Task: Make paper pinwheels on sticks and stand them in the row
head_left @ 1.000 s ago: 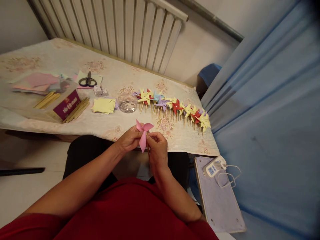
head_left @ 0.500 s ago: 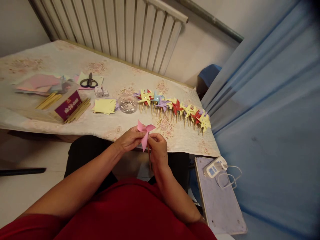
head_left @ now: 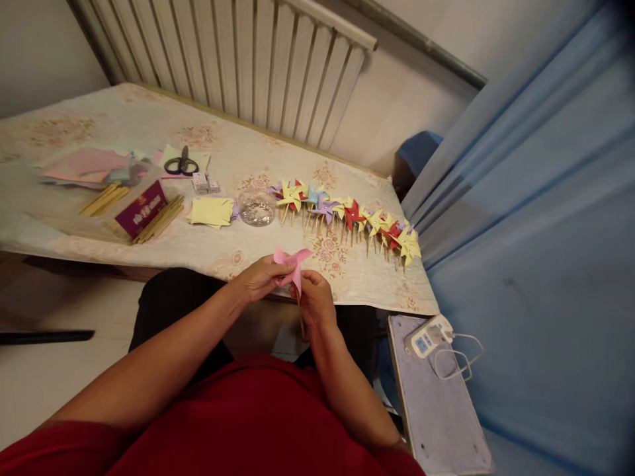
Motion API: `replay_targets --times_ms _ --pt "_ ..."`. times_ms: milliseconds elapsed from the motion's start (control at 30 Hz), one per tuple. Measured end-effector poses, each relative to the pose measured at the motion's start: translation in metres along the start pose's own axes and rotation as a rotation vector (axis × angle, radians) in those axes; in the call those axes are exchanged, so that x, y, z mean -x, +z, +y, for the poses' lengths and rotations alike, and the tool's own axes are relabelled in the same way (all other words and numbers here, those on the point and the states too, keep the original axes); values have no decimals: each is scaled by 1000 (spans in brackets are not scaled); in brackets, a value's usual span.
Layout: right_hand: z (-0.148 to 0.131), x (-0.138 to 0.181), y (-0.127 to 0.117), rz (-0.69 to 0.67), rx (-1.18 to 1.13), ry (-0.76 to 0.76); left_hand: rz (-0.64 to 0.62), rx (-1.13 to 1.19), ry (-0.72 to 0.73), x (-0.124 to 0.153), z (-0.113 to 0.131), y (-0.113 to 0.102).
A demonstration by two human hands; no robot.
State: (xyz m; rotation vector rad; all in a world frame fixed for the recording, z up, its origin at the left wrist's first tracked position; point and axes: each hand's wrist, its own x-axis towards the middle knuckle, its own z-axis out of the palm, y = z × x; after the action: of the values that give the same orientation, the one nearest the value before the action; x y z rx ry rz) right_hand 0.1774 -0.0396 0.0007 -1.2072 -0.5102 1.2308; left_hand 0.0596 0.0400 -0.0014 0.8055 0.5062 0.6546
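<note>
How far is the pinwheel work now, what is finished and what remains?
Done: a row of finished pinwheels lies on the table. In hand: the left hand and right hand hold a pink pinwheel, the right one gripping its stick. Left: yellow paper, spare sticks and a pile of coloured sheets lie unused, so more seem possible.

1. The maroon packet [head_left: 141, 209] on the bench [head_left: 149, 125] carries a line of pale gold characters across its face (too small and blurred to read).
2. The small white boxes [head_left: 204, 184] just beside the scissors [head_left: 181, 162] show dark print, which cannot be made out.
3. The white device [head_left: 425, 338] on the grey board [head_left: 436, 410] has a blue panel with marks, none legible.
4. The pink pinwheel [head_left: 292, 260] shows plain paper faces, without lettering.
</note>
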Motion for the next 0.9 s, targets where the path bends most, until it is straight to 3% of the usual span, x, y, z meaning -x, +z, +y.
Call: replay_targets --times_ms 433,900 --pt "31 -5 -31 4 202 66 495 31 117 -11 1 -11" --pt "52 -22 -46 -82 559 -42 600 -94 175 -13 -4 -20"
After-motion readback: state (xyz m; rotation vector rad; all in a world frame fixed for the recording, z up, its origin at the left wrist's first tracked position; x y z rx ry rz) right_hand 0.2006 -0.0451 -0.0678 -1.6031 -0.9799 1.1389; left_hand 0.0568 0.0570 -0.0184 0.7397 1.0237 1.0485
